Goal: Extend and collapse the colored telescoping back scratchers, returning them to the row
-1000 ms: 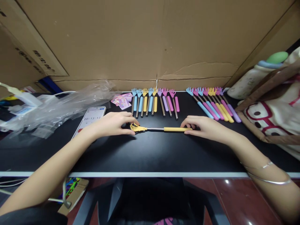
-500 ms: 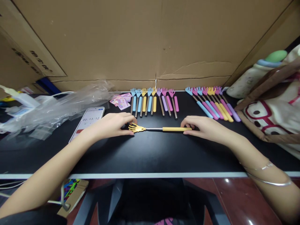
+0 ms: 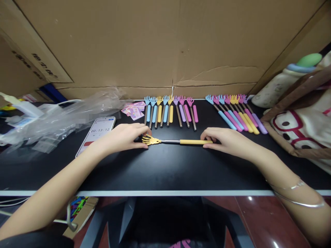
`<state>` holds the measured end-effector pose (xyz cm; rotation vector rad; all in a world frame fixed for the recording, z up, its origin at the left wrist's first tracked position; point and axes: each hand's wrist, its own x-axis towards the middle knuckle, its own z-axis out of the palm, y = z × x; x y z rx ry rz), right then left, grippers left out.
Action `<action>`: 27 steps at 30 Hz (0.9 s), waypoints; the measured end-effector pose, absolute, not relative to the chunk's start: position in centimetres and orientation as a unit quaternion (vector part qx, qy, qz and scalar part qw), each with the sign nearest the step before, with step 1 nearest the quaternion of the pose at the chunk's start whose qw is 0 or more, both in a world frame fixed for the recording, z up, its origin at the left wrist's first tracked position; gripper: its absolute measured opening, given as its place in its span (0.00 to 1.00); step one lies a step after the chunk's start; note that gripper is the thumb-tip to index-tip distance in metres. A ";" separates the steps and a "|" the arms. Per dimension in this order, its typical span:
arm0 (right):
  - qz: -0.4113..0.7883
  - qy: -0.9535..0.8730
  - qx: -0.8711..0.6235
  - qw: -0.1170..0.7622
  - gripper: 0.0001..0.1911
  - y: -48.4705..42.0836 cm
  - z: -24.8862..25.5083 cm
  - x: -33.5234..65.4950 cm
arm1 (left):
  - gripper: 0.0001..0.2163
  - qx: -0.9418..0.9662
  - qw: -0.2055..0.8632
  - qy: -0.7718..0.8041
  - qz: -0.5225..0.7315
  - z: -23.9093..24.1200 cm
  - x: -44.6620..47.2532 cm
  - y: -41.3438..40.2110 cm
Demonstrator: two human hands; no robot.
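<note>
A long yellow-and-silver back scratcher (image 3: 177, 141) lies across the black surface (image 3: 165, 170). The right hand (image 3: 227, 140) pinches its handle (image 3: 192, 142); I can't tell if the left hand's (image 3: 124, 137) fingers squeeze its claw (image 3: 152, 140). It looks light and stiff, probably easiest held by the handle.
</note>
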<state>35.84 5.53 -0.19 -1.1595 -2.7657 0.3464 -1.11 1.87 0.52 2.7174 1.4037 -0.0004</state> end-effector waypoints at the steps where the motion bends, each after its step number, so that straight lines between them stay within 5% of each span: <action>1: 0.114 -0.914 -0.385 0.061 0.08 5.5 -0.2 35.8 | 0.16 0.888 0.042 0.458 0.000 0.5 -1.1 1.9; 27: 0.115 -0.912 -0.390 0.047 0.11 5.1 0.2 35.4 | 0.15 0.892 0.037 0.451 0.007 0.4 -1.1 1.8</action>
